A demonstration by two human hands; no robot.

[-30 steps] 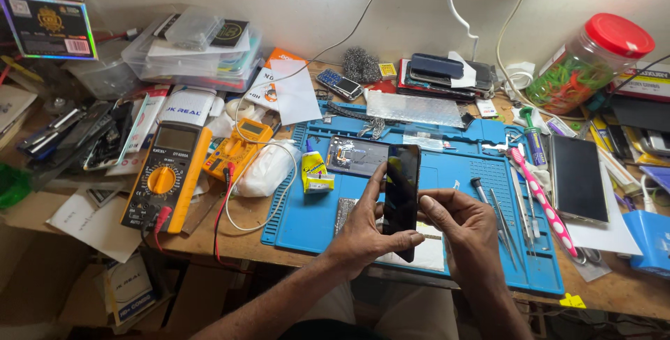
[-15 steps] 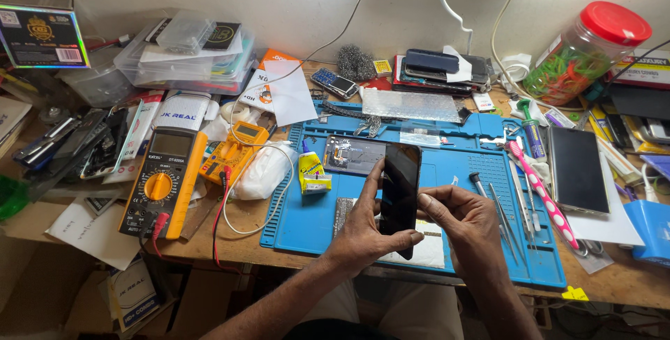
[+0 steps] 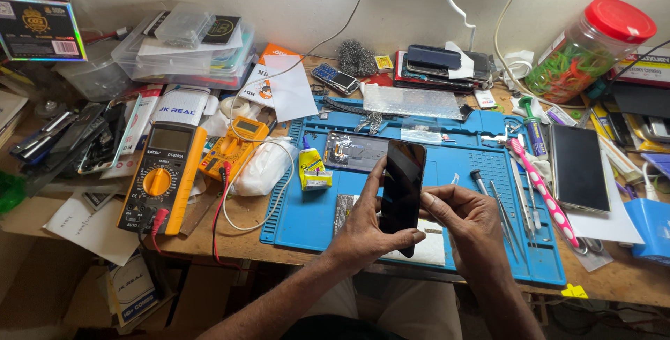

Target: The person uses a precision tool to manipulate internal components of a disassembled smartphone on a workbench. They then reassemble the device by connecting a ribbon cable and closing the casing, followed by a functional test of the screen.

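A black smartphone (image 3: 403, 188) stands upright on its lower end above the blue repair mat (image 3: 307, 214), dark screen toward me. My left hand (image 3: 364, 232) grips its left edge, thumb under the lower end and a finger reaching up the side. My right hand (image 3: 466, 223) is at the phone's right edge, fingertips pinched against it. An opened phone body (image 3: 354, 152) with exposed parts lies flat on the mat just behind. A small glue tube in yellow packaging (image 3: 313, 170) lies to the left of my hands.
Tweezers and metal tools (image 3: 499, 204) and a pink toothbrush (image 3: 544, 193) lie right of the hands. Another dark phone (image 3: 578, 167) rests on white paper. Two multimeters (image 3: 160, 176) with red leads sit left. A red-lidded jar (image 3: 590, 50) and plastic boxes (image 3: 185, 54) stand at the back.
My hands and the phone stay in nearly the same place; the phone has turned slightly more upright. The view has shifted a little.
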